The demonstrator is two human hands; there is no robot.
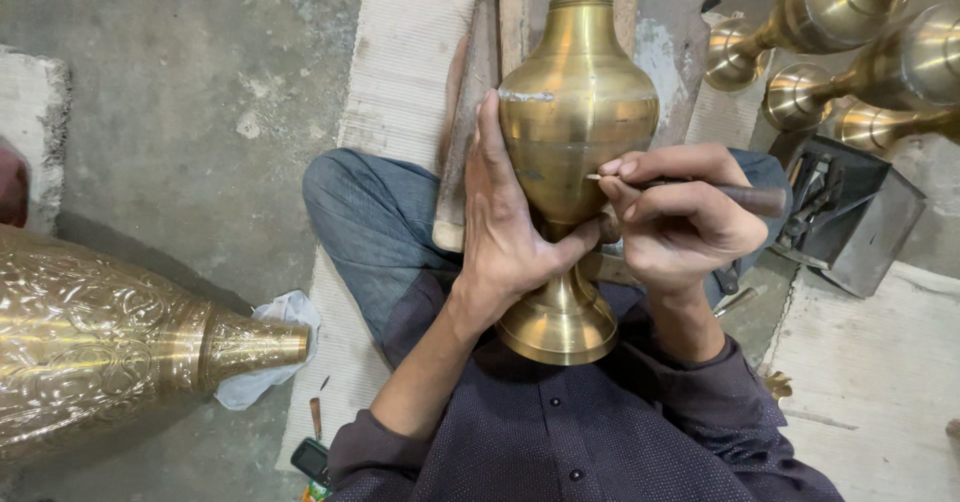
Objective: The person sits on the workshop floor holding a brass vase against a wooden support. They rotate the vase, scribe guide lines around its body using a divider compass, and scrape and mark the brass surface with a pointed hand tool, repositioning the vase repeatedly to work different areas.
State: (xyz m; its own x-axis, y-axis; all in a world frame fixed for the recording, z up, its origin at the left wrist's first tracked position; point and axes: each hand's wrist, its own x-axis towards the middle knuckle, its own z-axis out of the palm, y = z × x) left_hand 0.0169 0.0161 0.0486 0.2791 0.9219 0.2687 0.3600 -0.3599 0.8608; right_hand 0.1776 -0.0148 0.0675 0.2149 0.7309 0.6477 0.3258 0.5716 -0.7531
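A plain brass vase (575, 112) lies across my lap with its round foot toward me and its mouth pointing away. My left hand (505, 227) wraps the vase's left side and lower neck, thumb pressed under the body. My right hand (680, 222) grips a thin dark-handled engraving tool (745, 199) like a pen. The tool's metal tip touches the right side of the vase's body, just above the narrow stem.
A large engraved brass vessel (110, 332) lies at the left on the concrete floor, beside a crumpled white cloth (275, 337). Several plain brass vases (860, 42) lie at the upper right. A dark metal box of tools (850, 212) sits to the right. Wooden planks (515, 12) run ahead.
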